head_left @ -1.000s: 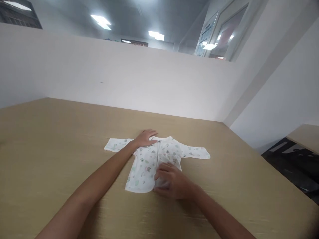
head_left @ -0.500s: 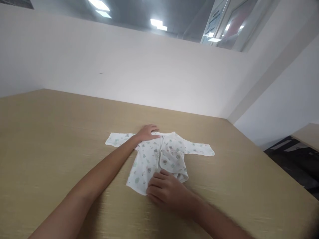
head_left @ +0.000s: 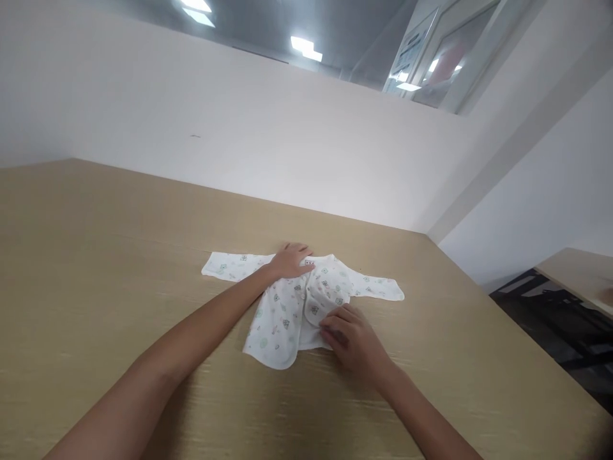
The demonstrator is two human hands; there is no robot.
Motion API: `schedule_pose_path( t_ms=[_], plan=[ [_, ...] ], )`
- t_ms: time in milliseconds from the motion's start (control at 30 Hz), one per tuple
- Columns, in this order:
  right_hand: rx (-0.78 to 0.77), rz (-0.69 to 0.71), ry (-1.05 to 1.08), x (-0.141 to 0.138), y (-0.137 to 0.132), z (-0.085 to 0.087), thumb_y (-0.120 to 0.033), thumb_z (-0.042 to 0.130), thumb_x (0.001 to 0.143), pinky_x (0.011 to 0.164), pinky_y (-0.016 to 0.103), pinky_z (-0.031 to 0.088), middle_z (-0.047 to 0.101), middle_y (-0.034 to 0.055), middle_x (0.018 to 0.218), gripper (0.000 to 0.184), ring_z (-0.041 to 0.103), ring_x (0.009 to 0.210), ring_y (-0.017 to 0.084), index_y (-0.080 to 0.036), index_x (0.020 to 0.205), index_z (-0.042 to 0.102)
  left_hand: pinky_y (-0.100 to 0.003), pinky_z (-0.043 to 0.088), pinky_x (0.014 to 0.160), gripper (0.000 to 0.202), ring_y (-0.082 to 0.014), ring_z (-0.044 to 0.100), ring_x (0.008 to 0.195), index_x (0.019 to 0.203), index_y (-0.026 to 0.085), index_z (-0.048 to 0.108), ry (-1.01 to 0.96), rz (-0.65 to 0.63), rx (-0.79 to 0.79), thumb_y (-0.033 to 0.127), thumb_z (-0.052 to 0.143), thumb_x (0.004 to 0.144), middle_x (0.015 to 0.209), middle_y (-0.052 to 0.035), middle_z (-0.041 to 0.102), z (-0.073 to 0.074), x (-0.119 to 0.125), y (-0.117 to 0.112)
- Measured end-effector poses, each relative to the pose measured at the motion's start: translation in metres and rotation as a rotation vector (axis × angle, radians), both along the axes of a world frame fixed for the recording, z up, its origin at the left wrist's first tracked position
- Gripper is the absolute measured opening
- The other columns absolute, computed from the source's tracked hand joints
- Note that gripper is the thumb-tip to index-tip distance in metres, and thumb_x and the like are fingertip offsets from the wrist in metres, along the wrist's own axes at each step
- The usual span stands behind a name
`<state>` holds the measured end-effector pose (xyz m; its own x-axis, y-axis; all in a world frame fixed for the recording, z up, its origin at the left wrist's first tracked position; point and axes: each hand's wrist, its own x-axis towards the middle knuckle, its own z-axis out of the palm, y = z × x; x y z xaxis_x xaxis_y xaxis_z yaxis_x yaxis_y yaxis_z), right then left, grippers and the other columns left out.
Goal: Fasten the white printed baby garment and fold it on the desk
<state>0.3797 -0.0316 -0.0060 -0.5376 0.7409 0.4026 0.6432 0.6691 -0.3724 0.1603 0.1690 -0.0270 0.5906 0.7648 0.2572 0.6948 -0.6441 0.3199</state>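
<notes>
A small white baby shirt (head_left: pixel 275 326) with a green and grey animal print lies spread on the table, its sleeves out to both sides. My left hand (head_left: pixel 293 260) rests flat at the neckline, fingers stretched out over the collar. At the lower right front, my right hand (head_left: pixel 352 335) has its fingers pinched on the edge of the front panel. That panel is bunched and partly lifted, and plain white inner cloth shows below it. The left front panel lies flat with a rounded bottom corner.
The wide wooden table (head_left: pixel 119 306) reaches back to a white wall (head_left: pixel 268 140) with a glass pane above. Beyond the table's right edge stands another wooden surface (head_left: pixel 575 275) with dark items beneath it.
My right hand has moved right from the shirt's bottom middle to its lower right front, and the right panel is now pulled aside. My left hand stays at the collar.
</notes>
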Motion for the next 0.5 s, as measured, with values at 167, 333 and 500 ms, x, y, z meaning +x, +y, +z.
schedule_pose_path(
  t_ms=[167,333,500],
  plan=[
    [-0.091,-0.088,0.083,-0.0014,-0.0041,-0.0009,-0.016,0.057,0.098,0.079,0.034,0.047,0.064,0.0059,0.098,0.010,0.057,0.090,0.019,-0.018,0.098,0.067,-0.049,0.019,0.123,0.058,-0.0274,0.036,0.144,0.142,0.028,0.054,-0.005,-0.015,-0.027,0.059,0.030,0.101,0.154,-0.0057,0.043,-0.0001,-0.0039,0.0013],
    [-0.112,-0.087,0.097,0.0028,-0.0048,0.0001,-0.017,0.062,0.095,0.081,0.033,0.049,0.063,0.0071,0.103,0.010,0.058,0.094,0.020,-0.019,0.102,0.070,-0.050,0.018,0.123,0.057,-0.0282,0.034,0.144,0.144,0.028,0.053,0.009,-0.007,-0.037,0.058,0.031,0.101,0.155,-0.0063,0.042,0.0001,-0.0036,0.0018],
    [-0.117,-0.124,0.132,-0.0012,-0.0067,-0.0014,-0.017,0.057,0.098,0.075,0.032,0.046,0.062,0.0063,0.090,0.015,0.056,0.083,0.019,-0.018,0.091,0.070,-0.053,0.016,0.122,0.057,-0.0289,0.033,0.143,0.142,0.028,0.055,0.010,-0.007,-0.019,0.060,0.033,0.100,0.153,-0.0064,0.044,-0.0003,-0.0035,0.0019]
  ],
)
